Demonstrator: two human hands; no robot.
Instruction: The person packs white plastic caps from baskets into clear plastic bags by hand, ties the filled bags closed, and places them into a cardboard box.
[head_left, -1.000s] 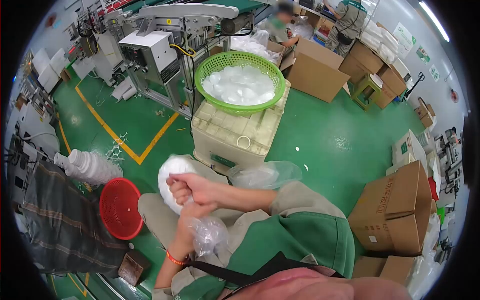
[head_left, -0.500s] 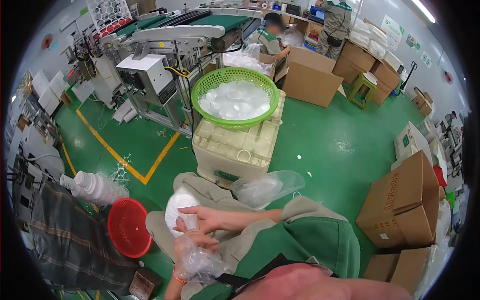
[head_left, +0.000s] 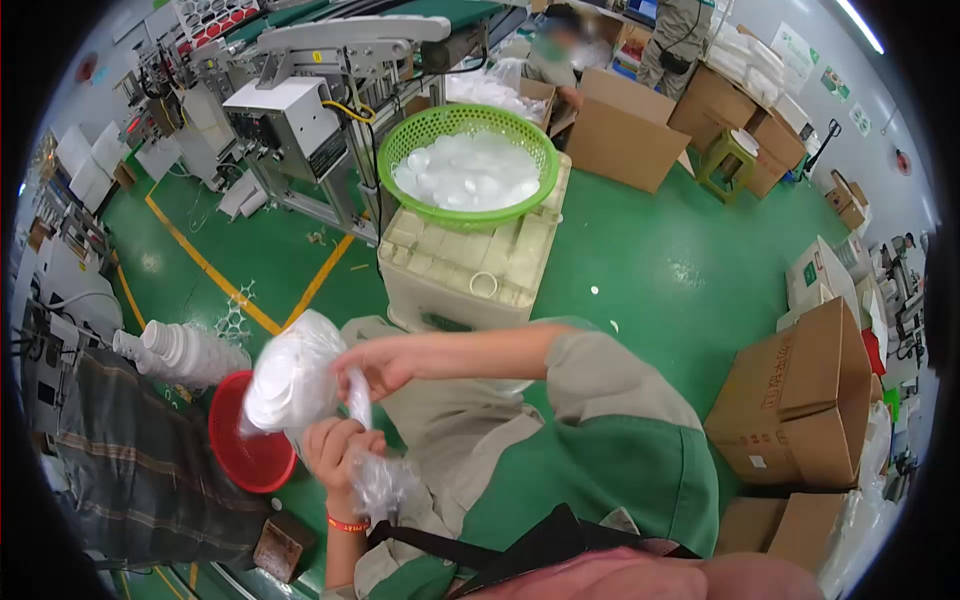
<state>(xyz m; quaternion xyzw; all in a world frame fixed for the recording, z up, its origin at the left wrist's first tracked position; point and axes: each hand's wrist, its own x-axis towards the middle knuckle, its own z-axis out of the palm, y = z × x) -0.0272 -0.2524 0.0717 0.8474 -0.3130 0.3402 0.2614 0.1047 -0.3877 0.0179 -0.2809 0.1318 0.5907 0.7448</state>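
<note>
A clear plastic bag (head_left: 290, 385) packed with white round discs hangs to the left of my lap, above the red basket. Its gathered neck runs down between my hands. My left hand (head_left: 338, 450), with an orange band at the wrist, is wrapped round the neck, and loose crumpled plastic spills out below the fist. My right hand (head_left: 380, 366) pinches the neck just under the full part of the bag; some of its fingers are hidden. A green basket (head_left: 550, 185) heaped with white discs stands ahead on a cream plastic bin (head_left: 455, 290).
The red basket (head_left: 225, 435) is on the floor at left, beside stacked white cups (head_left: 185, 355) and a dark striped cloth (head_left: 135, 460). A conveyor machine (head_left: 330, 130) stands ahead left. Open cardboard boxes (head_left: 800, 390) are at right. Two people (head_left: 680, 40) work at the back.
The bag has gone from my lap up and to the left, its full end now beyond my hands. My right hand has moved up with it, and my left hand has tightened round the neck.
</note>
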